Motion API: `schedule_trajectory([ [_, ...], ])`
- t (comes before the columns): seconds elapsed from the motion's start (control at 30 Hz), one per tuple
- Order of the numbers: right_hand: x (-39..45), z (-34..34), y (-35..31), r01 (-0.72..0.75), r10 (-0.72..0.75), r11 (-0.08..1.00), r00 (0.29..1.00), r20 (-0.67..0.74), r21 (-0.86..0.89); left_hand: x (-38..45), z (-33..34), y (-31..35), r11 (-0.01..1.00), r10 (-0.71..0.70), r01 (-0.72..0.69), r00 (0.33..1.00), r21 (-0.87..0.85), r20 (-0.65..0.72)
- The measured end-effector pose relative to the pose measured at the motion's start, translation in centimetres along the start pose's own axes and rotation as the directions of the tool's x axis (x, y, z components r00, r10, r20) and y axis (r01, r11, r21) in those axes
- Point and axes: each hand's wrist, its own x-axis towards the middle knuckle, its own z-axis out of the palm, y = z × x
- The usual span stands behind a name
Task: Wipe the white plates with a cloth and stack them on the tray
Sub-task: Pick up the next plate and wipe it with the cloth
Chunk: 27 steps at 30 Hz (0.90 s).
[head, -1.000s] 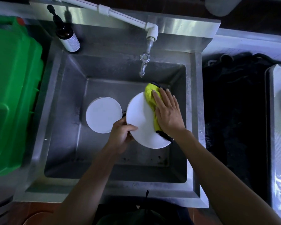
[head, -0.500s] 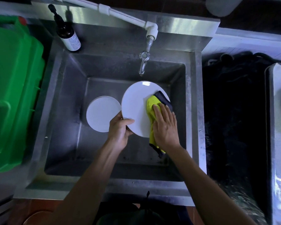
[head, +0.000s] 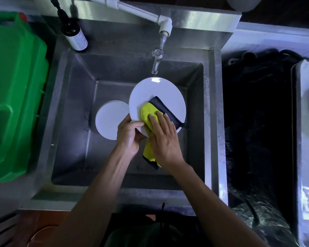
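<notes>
**Q:** Plate (head: pixel 157 97) in hand: how does it lie, and which hand has it?

**A:** Held above the sink (head: pixel 75 139) basin, face up toward the camera, directly below the tap (head: pixel 156 61). The left hand (head: pixel 129 135) grips its near-left rim, thumb curled over the face and fingers hidden beneath. The right hand (head: pixel 163 138) lies with fingers straight on the cloth (head: pixel 149 116), pressing it flat against the near part of the plate's face; the yellow tail of the cloth hangs below the rim between the two hands.

**Q:** Which relation governs the coming move?

**A:** The unwiped area appears to lie away from the right hand, toward the far rim under the tap. The wiping stroke would therefore run outward from the body, or the left hand would turn the plate to bring that area near.

**Q:** And the remaining plates?

**A:** A stack of plates (head: pixel 108 120) rests on the sink floor, just left of the held plate and partly overlapped by it and by the left hand.

**Q:** Surface and room?

**A:** Steel sink with a dark bottle (head: pixel 73 32) on its far-left ledge; a green bin (head: pixel 14 97) to the left; a dark surface (head: pixel 257 122) to the right, and beyond it a steel tray (head: pixel 298 139) at the right frame edge, probably the stacking place. The right hand is nearer to it.
</notes>
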Motion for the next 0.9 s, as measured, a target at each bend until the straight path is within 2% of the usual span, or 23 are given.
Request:
schedule_trajectory([
  [0.2,-0.8,-1.6,3.4,-0.018,0.019,0.989,1.0,0.009,-0.148,0.0,-0.7,0.1,0.999,0.034,-0.036,0.999,0.04,0.038],
  [0.57,4.0,-4.3,7.2,-0.035,0.04,0.98,0.999,0.024,-0.198,0.4,-2.3,1.1,0.962,-0.026,-0.02,0.986,0.274,0.163],
  [0.73,5.6,-4.4,6.8,0.059,-0.052,0.975,0.998,0.037,-0.215,0.5,-2.4,0.9,0.96,-0.066,0.0,0.972,0.282,0.226],
  [0.9,6.4,-3.6,5.2,0.225,-0.227,0.957,0.974,0.009,-0.181,0.4,-2.0,0.8,0.961,-0.073,-0.007,0.958,0.277,0.276],
])
